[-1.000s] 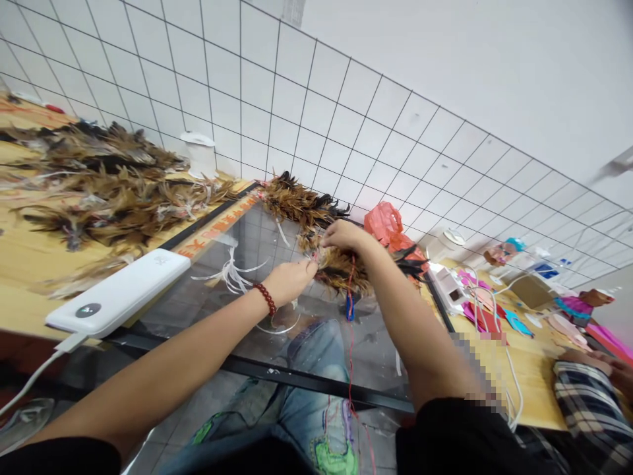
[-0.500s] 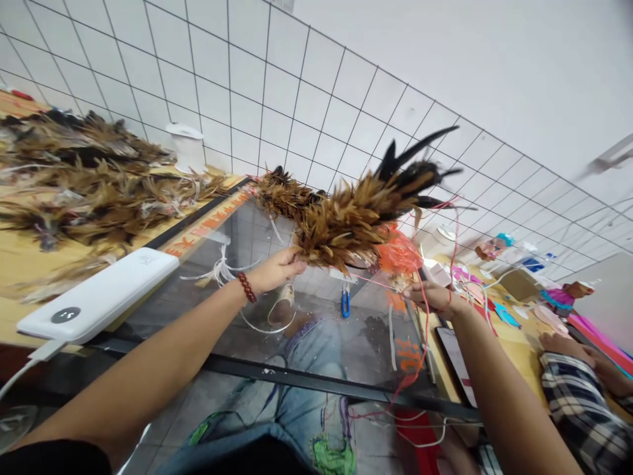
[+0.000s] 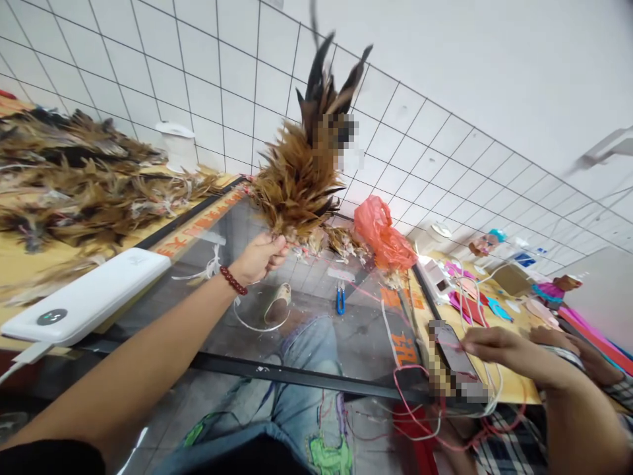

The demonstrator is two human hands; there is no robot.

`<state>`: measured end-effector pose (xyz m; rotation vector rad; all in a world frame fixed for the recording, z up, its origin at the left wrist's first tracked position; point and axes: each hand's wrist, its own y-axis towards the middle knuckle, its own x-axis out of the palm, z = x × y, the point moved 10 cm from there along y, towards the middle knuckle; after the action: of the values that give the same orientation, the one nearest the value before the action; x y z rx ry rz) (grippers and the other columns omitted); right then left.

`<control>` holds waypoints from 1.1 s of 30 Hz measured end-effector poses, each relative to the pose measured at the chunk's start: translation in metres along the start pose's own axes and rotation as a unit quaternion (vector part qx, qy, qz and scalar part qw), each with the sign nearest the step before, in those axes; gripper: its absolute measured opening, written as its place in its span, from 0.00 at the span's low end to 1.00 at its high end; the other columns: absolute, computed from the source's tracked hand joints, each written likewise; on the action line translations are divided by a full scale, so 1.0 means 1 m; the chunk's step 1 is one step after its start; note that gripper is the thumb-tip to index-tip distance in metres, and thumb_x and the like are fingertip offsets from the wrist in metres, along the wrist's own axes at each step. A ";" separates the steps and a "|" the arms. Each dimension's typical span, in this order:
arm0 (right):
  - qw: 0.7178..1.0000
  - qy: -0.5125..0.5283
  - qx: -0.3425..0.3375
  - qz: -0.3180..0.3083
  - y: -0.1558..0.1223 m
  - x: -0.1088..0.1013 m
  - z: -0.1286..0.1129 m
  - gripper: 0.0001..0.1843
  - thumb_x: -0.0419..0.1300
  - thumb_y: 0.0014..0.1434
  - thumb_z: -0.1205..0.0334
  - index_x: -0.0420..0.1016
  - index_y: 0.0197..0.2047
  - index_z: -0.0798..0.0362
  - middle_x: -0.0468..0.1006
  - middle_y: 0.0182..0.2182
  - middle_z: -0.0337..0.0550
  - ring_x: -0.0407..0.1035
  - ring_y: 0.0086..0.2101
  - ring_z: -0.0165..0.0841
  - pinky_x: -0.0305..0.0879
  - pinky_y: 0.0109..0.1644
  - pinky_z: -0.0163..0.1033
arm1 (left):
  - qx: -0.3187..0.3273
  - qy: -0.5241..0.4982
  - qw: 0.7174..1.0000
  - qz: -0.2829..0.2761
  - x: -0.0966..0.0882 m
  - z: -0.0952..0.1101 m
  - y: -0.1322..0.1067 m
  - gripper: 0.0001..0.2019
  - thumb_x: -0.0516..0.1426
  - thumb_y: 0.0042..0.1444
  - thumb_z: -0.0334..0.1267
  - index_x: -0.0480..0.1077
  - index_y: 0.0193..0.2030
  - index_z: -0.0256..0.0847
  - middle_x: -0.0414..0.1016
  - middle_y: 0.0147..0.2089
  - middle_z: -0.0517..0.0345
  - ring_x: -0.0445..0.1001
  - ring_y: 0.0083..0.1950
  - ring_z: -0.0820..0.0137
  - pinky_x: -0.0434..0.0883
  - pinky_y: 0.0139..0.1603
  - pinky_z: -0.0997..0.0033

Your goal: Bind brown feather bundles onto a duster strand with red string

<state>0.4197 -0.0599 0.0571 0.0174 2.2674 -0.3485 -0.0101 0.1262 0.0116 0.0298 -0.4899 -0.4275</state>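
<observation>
- Left hand [image 3: 262,258] clamps the feather bundle [image 3: 291,181] by its base, upright over the glass table [image 3: 366,353].
- Right hand [image 3: 509,353], well apart, is near the phone [image 3: 457,356] (its grip I can't tell from here).

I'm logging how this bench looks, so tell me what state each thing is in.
Left hand: closed on the feather bundle
Feather bundle: gripped at its lower end, dark tips upward
Right hand: near the phone, fingers bent; grip unclear
Phone: lying flat, screen partly obscured
Power bank: cable plugged in, display lit
Blue snips: lying on the glass; blades unclear
Red plastic bag: crumpled
</observation>
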 end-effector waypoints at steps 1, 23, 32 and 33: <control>0.998 -0.049 -0.036 -0.020 0.003 0.019 -0.029 0.10 0.68 0.44 0.48 0.81 0.30 0.40 0.78 0.35 0.59 0.73 0.37 0.39 0.66 0.46 0.46 | -0.021 -0.029 0.999 -0.014 0.004 -0.004 0.000 0.16 0.61 0.54 0.39 0.59 0.24 0.37 0.54 0.20 0.65 0.45 0.17 0.84 0.42 0.16 0.82; 0.805 0.589 -0.017 -0.067 0.141 0.250 -0.211 0.09 0.57 0.53 0.57 0.65 0.26 0.53 0.42 0.11 0.23 0.31 0.15 0.22 0.30 0.17 0.29 | -0.144 -0.181 0.970 0.079 -0.021 -0.033 -0.001 0.14 0.47 0.65 0.40 0.66 0.34 0.33 0.51 0.19 0.67 0.47 0.14 0.83 0.45 0.11 0.85; 0.959 0.031 -0.226 -0.169 0.135 0.228 -0.221 0.18 0.61 0.52 0.47 0.75 0.26 0.55 0.68 0.20 0.33 0.60 0.24 0.26 0.56 0.31 0.32 | -0.113 -0.174 0.970 0.125 -0.030 -0.031 -0.001 0.13 0.49 0.65 0.39 0.62 0.31 0.34 0.50 0.19 0.68 0.46 0.14 0.83 0.44 0.12 0.86; 0.969 -0.013 -0.218 -0.114 0.148 0.214 -0.218 0.17 0.59 0.55 0.49 0.75 0.26 0.55 0.71 0.22 0.35 0.63 0.26 0.28 0.57 0.33 0.33 | -0.111 -0.176 0.970 0.127 -0.029 -0.031 -0.001 0.13 0.48 0.65 0.39 0.62 0.31 0.34 0.49 0.19 0.68 0.46 0.14 0.83 0.44 0.12 0.86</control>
<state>0.1356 0.1162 -0.0019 -0.4758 2.2777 0.0386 -0.0197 0.1346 -0.0294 -0.3280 -0.7814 -0.2320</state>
